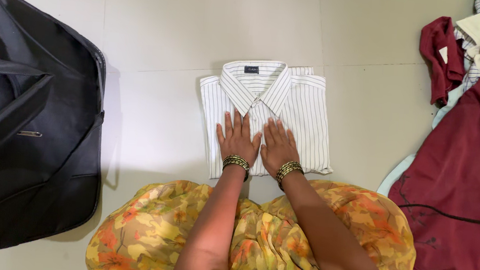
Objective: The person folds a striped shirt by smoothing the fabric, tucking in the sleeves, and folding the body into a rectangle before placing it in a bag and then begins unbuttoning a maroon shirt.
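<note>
Head view, pale tiled floor (163, 24), folded striped shirt (305, 112) at centre, left hand (238, 140) and right hand (276, 147) pressed flat, fingers extended, gripping nothing, black bag (26, 133) at left edge, maroon clothes (469, 161) at right edge.

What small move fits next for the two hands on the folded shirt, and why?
Probably lift the folded striped shirt toward the black bag: left hand and right hand lie flat on it, it looks fully folded, and the bag sits beside it.

1 head-worn view, facing straight down, close above the tiled floor (163, 24), no 2nd view
</note>
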